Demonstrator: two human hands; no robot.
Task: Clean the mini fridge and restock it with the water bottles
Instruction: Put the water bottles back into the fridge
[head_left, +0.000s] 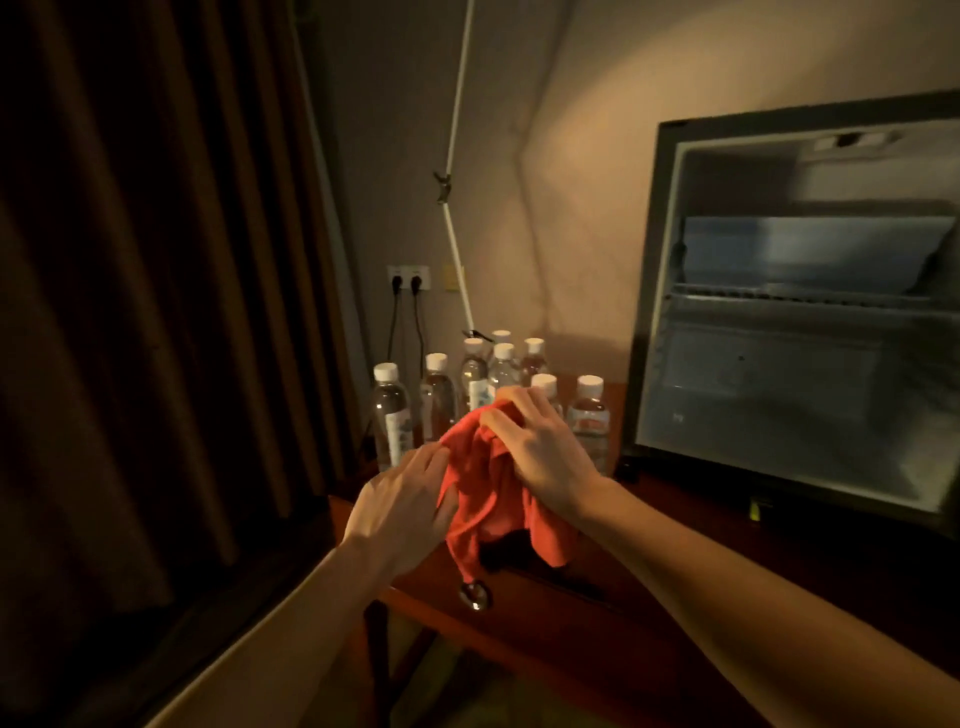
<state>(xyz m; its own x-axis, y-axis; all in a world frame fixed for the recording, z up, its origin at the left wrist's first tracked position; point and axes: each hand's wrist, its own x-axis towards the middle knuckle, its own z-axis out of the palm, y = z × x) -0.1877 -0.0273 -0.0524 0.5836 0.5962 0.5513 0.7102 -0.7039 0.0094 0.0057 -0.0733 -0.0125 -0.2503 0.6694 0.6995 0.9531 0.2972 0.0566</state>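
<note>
Dim room, warm light. Both hands raised above the front edge of a wooden counter (597, 618), working a red cloth (483, 488) between them.

Right hand (540, 447): fingers curled over the top of the cloth, gripping the bunched upper part; thumb side faces the left hand. Left hand (400, 499): fingers fairly straight, lying against the cloth's left side, fingertips at its upper left edge. Whether the thumb pinches the fabric, cannot tell. The cloth hangs crumpled, with loose ends dangling towards the counter.

Mini fridge (800, 332) on the counter to the right, its front open to the camera. Pale inner walls, one wire shelf (789, 296) across the middle, a boxed compartment above it. No bottles visible inside.

Water bottles (498, 374) stand upright in a cluster at the back left of the counter, just left of the fridge and behind the hands. White caps, clear bodies, some with labels. About eight show; the nearest ones are partly hidden by the right hand and the cloth.

A round metal drawer knob (474, 594) sits on the counter's front face, below the cloth.

Behind the bottles: a wall socket (409, 278) with two dark plugs, cables dropping down. A thin white pole (457, 156) leans against the wall. Dark curtain (156, 260) fills the left side.
</note>
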